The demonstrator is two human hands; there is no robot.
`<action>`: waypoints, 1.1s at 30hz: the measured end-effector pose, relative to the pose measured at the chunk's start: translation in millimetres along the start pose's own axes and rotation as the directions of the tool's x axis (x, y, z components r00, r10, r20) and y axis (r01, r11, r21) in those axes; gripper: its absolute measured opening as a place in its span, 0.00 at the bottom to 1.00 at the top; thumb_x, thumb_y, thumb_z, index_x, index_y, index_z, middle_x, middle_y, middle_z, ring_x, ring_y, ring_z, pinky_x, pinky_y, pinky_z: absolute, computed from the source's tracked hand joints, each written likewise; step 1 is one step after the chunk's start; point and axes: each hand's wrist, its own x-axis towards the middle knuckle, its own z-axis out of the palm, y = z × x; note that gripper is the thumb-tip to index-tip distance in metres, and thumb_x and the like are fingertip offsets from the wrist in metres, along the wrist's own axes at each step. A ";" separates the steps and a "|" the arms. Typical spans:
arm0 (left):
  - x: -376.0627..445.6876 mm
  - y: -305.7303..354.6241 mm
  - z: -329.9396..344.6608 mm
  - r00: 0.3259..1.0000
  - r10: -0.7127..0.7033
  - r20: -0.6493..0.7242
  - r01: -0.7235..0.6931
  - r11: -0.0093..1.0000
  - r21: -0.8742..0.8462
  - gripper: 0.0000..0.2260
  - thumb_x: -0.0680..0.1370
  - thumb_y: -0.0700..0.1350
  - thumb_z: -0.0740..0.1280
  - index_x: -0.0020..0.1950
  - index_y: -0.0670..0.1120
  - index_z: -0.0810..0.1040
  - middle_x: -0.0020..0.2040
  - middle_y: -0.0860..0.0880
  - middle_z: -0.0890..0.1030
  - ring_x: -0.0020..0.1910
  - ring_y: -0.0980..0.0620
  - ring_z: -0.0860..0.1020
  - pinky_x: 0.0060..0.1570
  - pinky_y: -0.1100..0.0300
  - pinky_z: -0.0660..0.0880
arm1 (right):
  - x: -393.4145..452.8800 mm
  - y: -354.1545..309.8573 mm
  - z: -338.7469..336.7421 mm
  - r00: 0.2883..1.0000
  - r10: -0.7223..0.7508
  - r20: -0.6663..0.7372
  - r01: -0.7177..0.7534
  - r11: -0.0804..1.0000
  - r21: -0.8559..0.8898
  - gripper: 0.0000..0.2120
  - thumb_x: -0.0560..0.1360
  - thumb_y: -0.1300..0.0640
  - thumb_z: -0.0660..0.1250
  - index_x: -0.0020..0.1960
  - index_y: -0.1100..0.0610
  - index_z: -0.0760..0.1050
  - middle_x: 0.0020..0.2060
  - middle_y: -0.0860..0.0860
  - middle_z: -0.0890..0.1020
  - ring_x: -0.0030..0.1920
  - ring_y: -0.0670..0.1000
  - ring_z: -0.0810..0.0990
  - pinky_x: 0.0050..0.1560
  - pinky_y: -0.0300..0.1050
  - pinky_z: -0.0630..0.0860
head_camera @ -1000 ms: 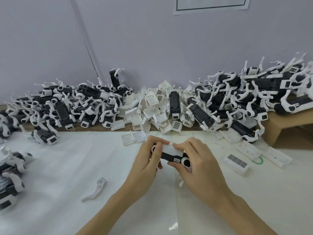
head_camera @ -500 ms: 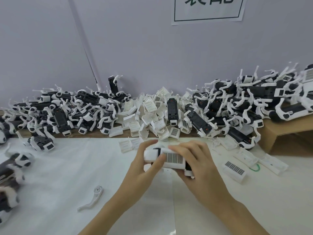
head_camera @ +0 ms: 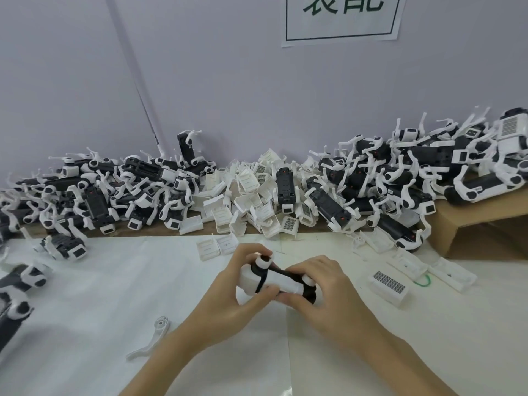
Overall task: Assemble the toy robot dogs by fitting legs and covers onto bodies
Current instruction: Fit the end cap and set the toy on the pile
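Observation:
A black-and-white toy dog body (head_camera: 275, 280) with a white cover on it is held above the white table sheet, between both hands. My left hand (head_camera: 228, 295) grips its left end, thumb under the side and fingers curled over the top. My right hand (head_camera: 323, 292) grips the right end, its fingers wrapped round the black part. A loose white leg (head_camera: 153, 335) lies on the sheet to the lower left. No legs show on the held body; its underside is hidden.
Along the wall lies a long heap of dog bodies with legs (head_camera: 94, 190), loose white covers (head_camera: 245, 201) in the middle, more dogs (head_camera: 400, 181) on the right over a cardboard box (head_camera: 485, 232). A barcoded cover (head_camera: 390, 284) lies right; several dogs (head_camera: 20, 284) sit far left.
The body was turned in both hands: first its black side with round joints faced up, then the barcoded cover, now the white cover side. The view tilted upward.

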 end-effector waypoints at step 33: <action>3.6 12.6 11.3 0.961 -0.089 -0.263 0.077 0.996 -0.055 0.13 0.73 0.57 0.77 0.54 0.57 0.80 0.42 0.54 0.80 0.39 0.56 0.78 0.41 0.63 0.75 | -0.6 -16.6 -1.1 1.000 0.020 -0.015 -0.021 0.994 -0.107 0.21 0.78 0.50 0.74 0.70 0.43 0.76 0.58 0.39 0.82 0.58 0.45 0.79 0.60 0.37 0.73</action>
